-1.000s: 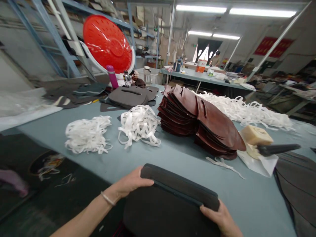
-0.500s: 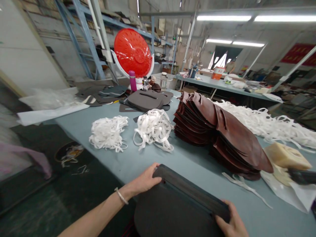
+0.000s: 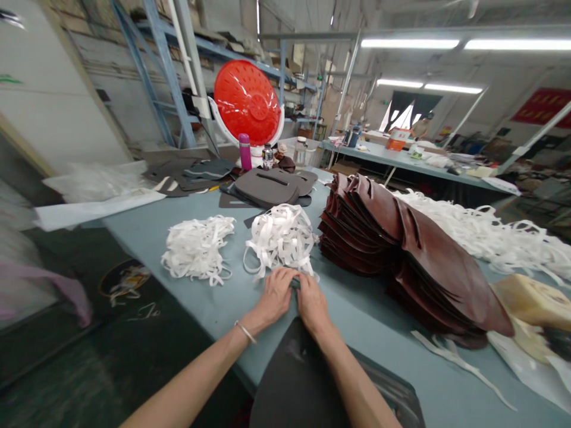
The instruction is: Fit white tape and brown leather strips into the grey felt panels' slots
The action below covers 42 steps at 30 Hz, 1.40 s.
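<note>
My left hand (image 3: pixel 277 292) and my right hand (image 3: pixel 311 302) meet at the near edge of a pile of white strips (image 3: pixel 282 238). Their fingers are bent and drawn together, fingertips close to each other; what they pinch is hidden. A dark grey flat piece with a rounded edge (image 3: pixel 294 374) lies at the table's near edge, partly beneath my right forearm. To its right shows a dark glossy band (image 3: pixel 392 386). Another white strip pile (image 3: pixel 198 246) sits to the left of my hands.
A tall stack of brown leather-like pieces (image 3: pixel 423 249) stands right of my hands. Grey cut pieces (image 3: pixel 272 185) lie farther back on the blue-grey table (image 3: pixel 214 321). Behind them are a purple bottle (image 3: pixel 245 151) and a red basin (image 3: pixel 247 101). A yellowish block (image 3: pixel 530 297) is at right.
Both hands have let go of the dark grey piece and moved forward to the white strip pile, coming together. The piece now lies turned at the table's edge.
</note>
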### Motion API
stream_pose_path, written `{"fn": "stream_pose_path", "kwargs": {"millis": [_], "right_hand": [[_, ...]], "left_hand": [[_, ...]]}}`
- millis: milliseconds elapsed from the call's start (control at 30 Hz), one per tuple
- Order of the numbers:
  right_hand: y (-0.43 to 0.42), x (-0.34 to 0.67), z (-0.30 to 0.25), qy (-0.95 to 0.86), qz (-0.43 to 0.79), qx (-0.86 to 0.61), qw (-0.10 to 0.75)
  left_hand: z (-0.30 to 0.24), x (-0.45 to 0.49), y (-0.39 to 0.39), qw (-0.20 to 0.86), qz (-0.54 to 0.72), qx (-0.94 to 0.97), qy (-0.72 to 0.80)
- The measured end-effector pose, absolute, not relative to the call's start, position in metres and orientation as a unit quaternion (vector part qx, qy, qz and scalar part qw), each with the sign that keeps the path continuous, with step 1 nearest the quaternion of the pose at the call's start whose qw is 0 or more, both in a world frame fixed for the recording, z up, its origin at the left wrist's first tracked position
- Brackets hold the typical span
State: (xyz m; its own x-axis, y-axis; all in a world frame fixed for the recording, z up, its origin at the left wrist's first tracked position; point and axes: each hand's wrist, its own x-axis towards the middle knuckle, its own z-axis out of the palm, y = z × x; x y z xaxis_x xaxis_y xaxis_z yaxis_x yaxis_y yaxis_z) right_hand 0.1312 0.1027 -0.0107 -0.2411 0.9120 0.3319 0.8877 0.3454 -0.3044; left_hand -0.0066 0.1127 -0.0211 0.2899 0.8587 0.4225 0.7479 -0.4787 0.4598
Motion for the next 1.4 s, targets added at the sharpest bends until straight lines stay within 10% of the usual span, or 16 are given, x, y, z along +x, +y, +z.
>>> {"fn": "stream_pose_path", "kwargs": {"millis": [367,733,1100,1400], "right_hand": [[0.036,0.195,0.009,-0.758,0.010,-0.610,0.231],[-0.089,0.229,0.032,-0.696,0.283,-0.634,0.184],[-0.082,0.243,0.033,-0.596,0.327,-0.678,0.279],[-0.115,0.294,0.009,-0.522,0.283,-0.764,0.254]], "left_hand": [[-0.030,-0.001,0.148,0.040,0.239,0.837,0.490],[-0.003,-0.023,0.184,0.059,0.198,0.808,0.551],[0.045,0.031,0.036,0.313,0.069,0.907,0.273],[0.021,0.007,0.024,0.458,0.105,0.795,0.384]]}}
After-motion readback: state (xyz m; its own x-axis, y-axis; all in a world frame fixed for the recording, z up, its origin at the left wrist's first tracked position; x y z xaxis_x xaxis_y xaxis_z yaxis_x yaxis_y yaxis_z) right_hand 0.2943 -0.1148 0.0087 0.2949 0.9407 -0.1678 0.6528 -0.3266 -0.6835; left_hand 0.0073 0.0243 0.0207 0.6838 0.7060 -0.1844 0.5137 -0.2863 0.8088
